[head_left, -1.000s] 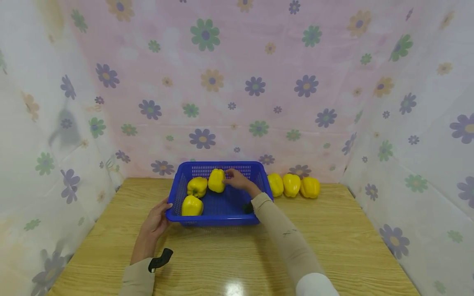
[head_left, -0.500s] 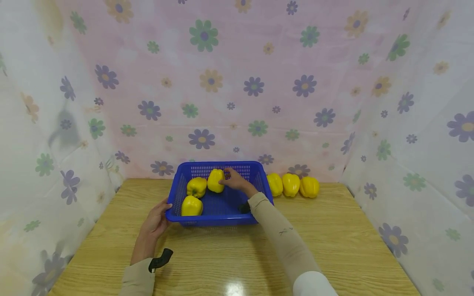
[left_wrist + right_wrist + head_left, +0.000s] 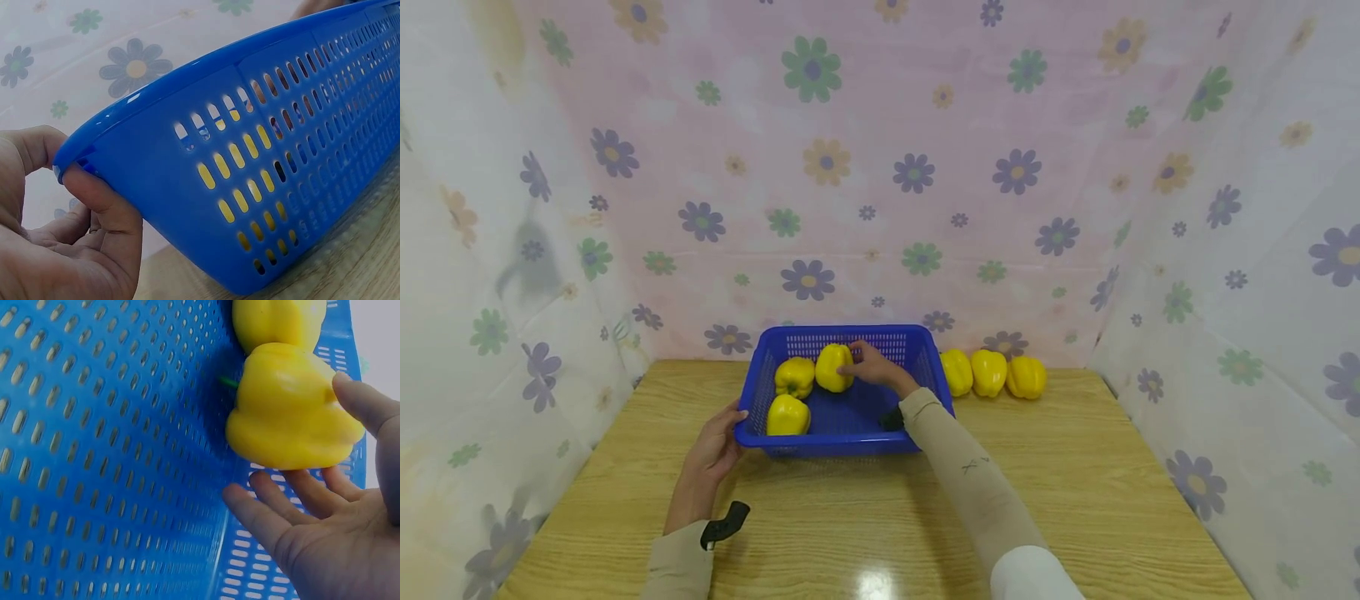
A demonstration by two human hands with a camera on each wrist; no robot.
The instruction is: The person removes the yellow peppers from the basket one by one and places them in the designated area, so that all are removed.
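In the head view my left hand [image 3: 716, 446] holds the near left corner of a blue plastic basket [image 3: 842, 441]. Thumb and curled fingers pinch its rim in the left wrist view. Inside the basket, my right hand [image 3: 874, 368] holds a yellow bell pepper [image 3: 833, 367] near the back wall. The right wrist view has the thumb on one side of this pepper [image 3: 290, 412] and fingertips at the other, partly hidden behind it; its green stem faces the basket floor. Beside it lies a second yellow bell pepper [image 3: 795, 377], and a third bell pepper [image 3: 788, 415] sits in the near left corner.
Just right of the basket, 3 more yellow bell peppers [image 3: 989, 372] stand in a row on the wooden table [image 3: 820, 517]. A flowered cloth [image 3: 880, 208] rises behind and at both sides. Black wrist mounts [image 3: 726, 526] show at the sleeves.
The right hand and the bell pepper it holds have shifted slightly left, towards the second pepper, which has also edged left. The left hand keeps its hold on the basket.
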